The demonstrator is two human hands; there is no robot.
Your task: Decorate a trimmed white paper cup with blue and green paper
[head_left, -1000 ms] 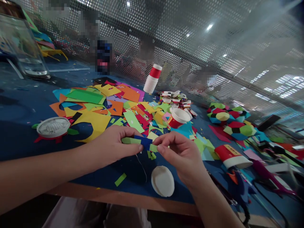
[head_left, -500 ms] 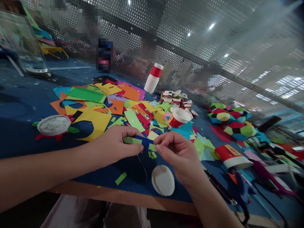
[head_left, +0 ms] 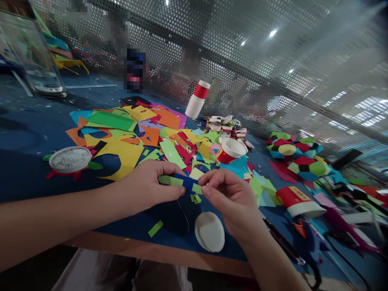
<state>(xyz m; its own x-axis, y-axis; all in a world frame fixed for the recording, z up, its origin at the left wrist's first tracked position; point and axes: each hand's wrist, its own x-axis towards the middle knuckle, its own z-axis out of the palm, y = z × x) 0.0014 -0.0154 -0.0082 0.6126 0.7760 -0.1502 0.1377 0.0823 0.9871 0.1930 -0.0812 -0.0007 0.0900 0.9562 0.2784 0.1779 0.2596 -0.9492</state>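
Between my hands is a blue paper strip [head_left: 188,184] with light green paper pieces on it. My left hand [head_left: 154,182] pinches its left part between thumb and fingers. At the strip's right end, the thumb and fingertips of my right hand [head_left: 228,192] close on a small green piece. A thin thread [head_left: 184,214] hangs below the strip. Just under my hands a white paper cup bottom [head_left: 209,232] lies on the blue table [head_left: 121,220], with a green paper scrap [head_left: 155,228] to its left.
Coloured paper scraps [head_left: 121,121] cover the table beyond my hands. A paper-cup turtle [head_left: 70,160] sits left, a glass jar [head_left: 45,76] behind it. Cut cup [head_left: 232,150], stacked cups [head_left: 198,99] and paper balls [head_left: 309,165] stand farther back. Right lie a tipped cup [head_left: 298,202], scissors [head_left: 283,240] and glue gun [head_left: 351,230].
The whole view has shifted slightly, with things appearing a little farther right. Both hands keep the same hold on the paper strip.
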